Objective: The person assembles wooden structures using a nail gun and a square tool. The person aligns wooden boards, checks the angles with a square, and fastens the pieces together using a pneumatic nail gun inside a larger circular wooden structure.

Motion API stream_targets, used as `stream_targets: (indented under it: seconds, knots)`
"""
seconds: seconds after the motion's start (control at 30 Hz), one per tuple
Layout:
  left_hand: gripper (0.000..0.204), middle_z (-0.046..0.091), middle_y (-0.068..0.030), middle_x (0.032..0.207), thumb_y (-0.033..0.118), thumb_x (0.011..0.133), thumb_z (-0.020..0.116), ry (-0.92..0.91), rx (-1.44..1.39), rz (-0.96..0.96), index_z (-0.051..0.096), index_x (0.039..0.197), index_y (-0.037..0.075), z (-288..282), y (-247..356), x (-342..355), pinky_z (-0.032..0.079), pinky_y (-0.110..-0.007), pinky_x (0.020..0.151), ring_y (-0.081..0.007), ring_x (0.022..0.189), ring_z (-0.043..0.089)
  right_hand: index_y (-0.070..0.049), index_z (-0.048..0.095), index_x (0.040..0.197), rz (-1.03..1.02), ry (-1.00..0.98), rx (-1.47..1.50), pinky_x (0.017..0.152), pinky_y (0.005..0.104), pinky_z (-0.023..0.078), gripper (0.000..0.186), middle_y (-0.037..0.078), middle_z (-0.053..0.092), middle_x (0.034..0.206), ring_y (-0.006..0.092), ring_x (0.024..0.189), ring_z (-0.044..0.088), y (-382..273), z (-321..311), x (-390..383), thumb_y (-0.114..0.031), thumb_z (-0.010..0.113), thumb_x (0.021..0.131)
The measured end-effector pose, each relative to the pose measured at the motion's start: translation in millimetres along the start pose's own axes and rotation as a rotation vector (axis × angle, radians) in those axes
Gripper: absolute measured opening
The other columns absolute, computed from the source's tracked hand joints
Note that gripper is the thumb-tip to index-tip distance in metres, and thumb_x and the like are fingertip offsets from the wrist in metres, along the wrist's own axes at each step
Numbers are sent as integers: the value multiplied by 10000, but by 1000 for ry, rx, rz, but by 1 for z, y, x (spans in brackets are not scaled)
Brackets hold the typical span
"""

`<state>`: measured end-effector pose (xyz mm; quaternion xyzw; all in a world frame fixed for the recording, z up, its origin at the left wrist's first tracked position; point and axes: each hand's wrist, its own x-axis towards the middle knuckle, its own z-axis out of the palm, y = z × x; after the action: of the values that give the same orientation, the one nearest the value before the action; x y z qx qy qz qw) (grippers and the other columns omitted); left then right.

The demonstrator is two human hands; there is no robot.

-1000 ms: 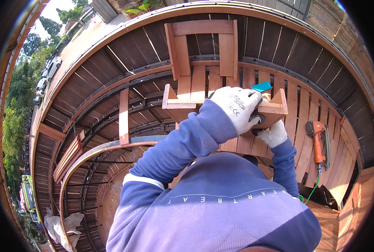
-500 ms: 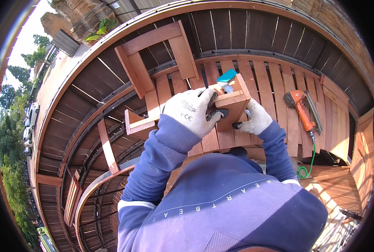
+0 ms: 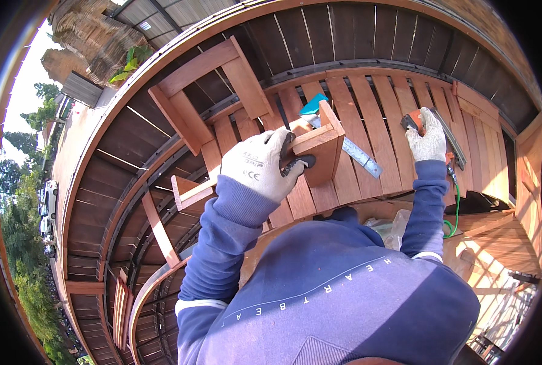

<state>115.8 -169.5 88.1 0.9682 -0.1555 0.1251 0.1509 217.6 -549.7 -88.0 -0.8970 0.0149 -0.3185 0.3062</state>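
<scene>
My left hand (image 3: pixel 260 163), in a white glove with dark fingertips, grips a small reddish wooden frame piece (image 3: pixel 324 159) standing on the slatted bench. A try square's metal blade (image 3: pixel 362 158) lies on the slats beyond that piece, and its teal stock (image 3: pixel 314 103) shows behind it. To the right, my gloved right hand (image 3: pixel 428 140) is closed around the orange and black nail gun (image 3: pixel 411 121). The gun rests on the slats, its long magazine (image 3: pixel 451 143) pointing away to the right. My hand hides most of its handle.
A green air hose (image 3: pixel 457 210) runs down from the gun. A larger U-shaped wooden frame (image 3: pixel 205 66) sits at the upper left, with a smaller corner piece (image 3: pixel 193 196) below it. The curved slatted bench (image 3: pixel 377 118) fills the middle. Clear plastic (image 3: pixel 395 228) lies near my right forearm.
My right hand has left the wooden piece, moved right and taken hold of the nail gun. More of the square's blade now shows. My left hand stays on the piece.
</scene>
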Motion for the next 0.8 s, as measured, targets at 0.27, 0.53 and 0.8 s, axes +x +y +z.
stream_targets:
  seconds: [0.27,0.53,0.8]
  knots:
    - [431,704,-139,979,243,758,796,-6,11,-9,653,1118,55,1,-2,-1,558,-364,811,-315,904,700,8,624,1247,47,-214,100,975,367,512,518,192,668,1202,299,1114,658,-32,19,-28,-89,777,762]
    - [399,703,-132,950,351,869,712,-143,28,-55,638,1114,45,-5,-9,14,561,-369,822,-280,880,708,-1,611,1275,-92,-12,-21,982,373,500,534,181,657,1196,310,1091,646,1,19,-9,-91,776,776]
    - [362,710,-192,877,275,818,754,-141,-58,-116,683,1043,2,-7,-34,48,538,-382,783,-331,829,700,-25,620,1272,20,-23,-309,939,413,513,576,192,664,1145,352,1057,646,28,5,-10,-197,805,755]
